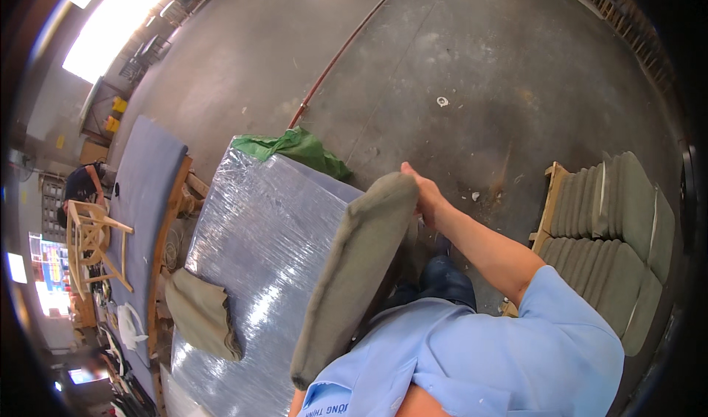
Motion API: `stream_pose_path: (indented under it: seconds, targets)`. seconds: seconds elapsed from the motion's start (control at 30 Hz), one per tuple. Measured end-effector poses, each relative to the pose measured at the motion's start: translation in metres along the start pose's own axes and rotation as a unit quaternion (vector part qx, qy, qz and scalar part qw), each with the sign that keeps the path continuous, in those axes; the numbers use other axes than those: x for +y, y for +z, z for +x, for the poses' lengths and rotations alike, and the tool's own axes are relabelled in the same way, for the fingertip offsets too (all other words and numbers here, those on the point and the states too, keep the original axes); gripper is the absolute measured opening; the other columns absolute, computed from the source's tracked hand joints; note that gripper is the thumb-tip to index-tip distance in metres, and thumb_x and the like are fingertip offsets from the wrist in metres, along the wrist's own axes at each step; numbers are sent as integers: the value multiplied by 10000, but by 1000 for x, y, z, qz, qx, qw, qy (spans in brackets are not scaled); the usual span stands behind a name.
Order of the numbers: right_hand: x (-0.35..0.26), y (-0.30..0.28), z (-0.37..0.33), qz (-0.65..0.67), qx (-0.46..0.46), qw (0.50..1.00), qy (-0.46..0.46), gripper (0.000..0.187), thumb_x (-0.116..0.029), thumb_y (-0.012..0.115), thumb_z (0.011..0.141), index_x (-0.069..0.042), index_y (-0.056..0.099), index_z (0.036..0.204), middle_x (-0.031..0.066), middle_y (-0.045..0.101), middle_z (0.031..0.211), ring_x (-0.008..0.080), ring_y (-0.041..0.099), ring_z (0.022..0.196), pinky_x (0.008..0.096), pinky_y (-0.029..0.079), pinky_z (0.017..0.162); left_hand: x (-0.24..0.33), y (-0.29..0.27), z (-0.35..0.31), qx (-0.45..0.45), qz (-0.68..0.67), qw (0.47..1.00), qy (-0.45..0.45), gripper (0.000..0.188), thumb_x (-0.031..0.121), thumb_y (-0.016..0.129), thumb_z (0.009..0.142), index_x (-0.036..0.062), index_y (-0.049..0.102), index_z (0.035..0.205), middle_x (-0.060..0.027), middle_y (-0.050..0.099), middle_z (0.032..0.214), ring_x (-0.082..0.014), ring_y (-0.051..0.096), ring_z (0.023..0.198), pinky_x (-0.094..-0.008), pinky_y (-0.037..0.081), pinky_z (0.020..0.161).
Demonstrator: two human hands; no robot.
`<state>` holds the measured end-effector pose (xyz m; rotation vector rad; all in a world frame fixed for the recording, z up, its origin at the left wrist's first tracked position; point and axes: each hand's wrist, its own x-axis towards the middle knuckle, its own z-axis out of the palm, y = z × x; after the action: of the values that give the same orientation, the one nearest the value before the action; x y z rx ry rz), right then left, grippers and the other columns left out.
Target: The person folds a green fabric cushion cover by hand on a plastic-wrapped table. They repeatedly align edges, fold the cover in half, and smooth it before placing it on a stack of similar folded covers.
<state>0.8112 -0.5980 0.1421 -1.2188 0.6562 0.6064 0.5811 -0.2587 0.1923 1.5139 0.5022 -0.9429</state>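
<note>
Head: olive cushion [352, 277], long axis lower-left to upper-right

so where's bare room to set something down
On the plastic-wrapped surface, a bare patch lies between the folded cloth, green sheet and olive cushion. Gray floor beyond the green sheet is open, with scattered litter. Crowded: the right side, where stacked cushions stand. The olive cushion hides the surface's right edge.
</note>
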Motion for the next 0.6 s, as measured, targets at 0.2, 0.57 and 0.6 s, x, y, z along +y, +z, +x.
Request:
stream_pose_path:
  seconds: [0.2, 0.57, 0.6]
  targets:
    - [7, -11, 55, -100, -134, 979, -113, 498, -499, 559, 1063, -36, 723, 1144, 72, 708, 1143, 172, 605, 1103, 361, 469, 1002, 12, -29, 50, -88, 88, 988, -88, 545, 295, 590, 1032, 17, 517, 1495, -197, 598, 1466, -334, 605, 1306, -410, 459, 1120]
    - [89, -93, 108, -99, -95, 969, 203, 434, -396, 728, 977, -101, 570, 1254, 52, 626, 1129, 188, 558, 1022, 379, 468, 850, 53, 45, 275, 100, 310, 943, 69, 635, 229, 673, 989, 54, 438, 1551, -181, 599, 1436, -268, 577, 1328, -367, 475, 1082]
    - [91, -91, 108, -95, -98, 969, 204, 388, -379, 719, 987, -98, 588, 1219, 46, 633, 1096, 180, 558, 989, 369, 463, 839, 58, 56, 289, 117, 295, 945, 75, 583, 221, 680, 983, 46, 493, 1507, -175, 639, 1369, -254, 611, 1272, -360, 493, 1045]
